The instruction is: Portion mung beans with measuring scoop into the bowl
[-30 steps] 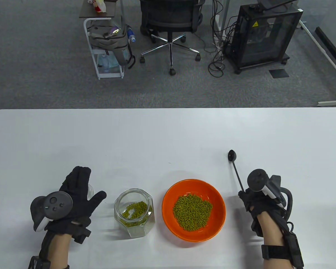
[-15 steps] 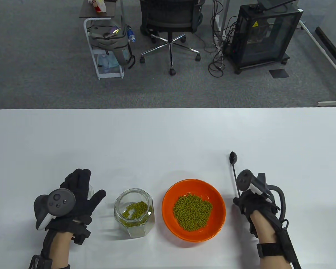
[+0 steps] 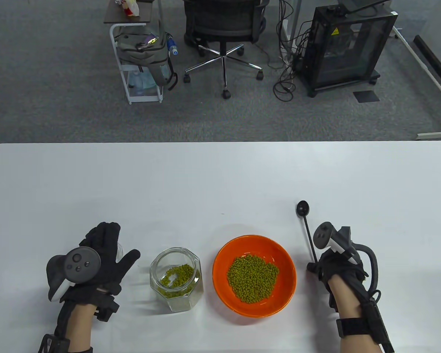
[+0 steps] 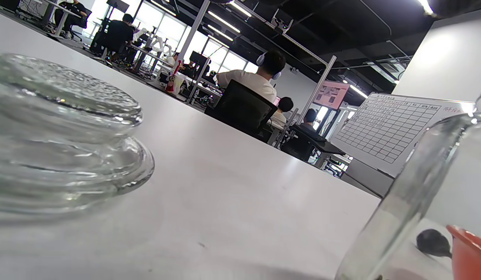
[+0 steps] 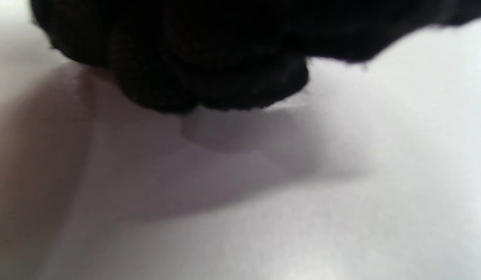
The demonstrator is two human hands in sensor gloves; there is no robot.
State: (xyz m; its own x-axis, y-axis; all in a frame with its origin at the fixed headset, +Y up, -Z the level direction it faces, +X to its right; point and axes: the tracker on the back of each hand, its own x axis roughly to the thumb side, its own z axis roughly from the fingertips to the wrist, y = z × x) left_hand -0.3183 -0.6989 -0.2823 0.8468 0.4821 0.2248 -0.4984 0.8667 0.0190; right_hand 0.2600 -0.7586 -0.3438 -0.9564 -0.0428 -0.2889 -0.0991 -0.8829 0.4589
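Note:
An orange bowl (image 3: 223,253) holding a heap of mung beans (image 3: 252,278) sits near the table's front edge. To its left stands an open glass jar (image 3: 176,281) with some beans in the bottom. My right hand (image 3: 316,266) grips the near end of a black measuring scoop (image 3: 308,230). Its small empty head (image 3: 303,208) points away from me, right of the bowl. My left hand (image 3: 108,244) lies with straight fingers over the glass lid (image 3: 119,250) left of the jar. The left wrist view shows the lid (image 4: 65,128), jar wall (image 4: 415,202), bowl rim (image 4: 472,249) and scoop head (image 4: 433,243).
The white table (image 3: 205,176) stretches wide beyond the objects. A single stray bean (image 3: 223,213) lies behind the bowl. An office chair (image 3: 224,25), a cart (image 3: 139,55) and a black cabinet (image 3: 347,44) stand on the floor past the far edge.
My right hand has drawn back and to the left with the scoop, and the handle has swung more upright. The left hand has shifted slightly right over the lid.

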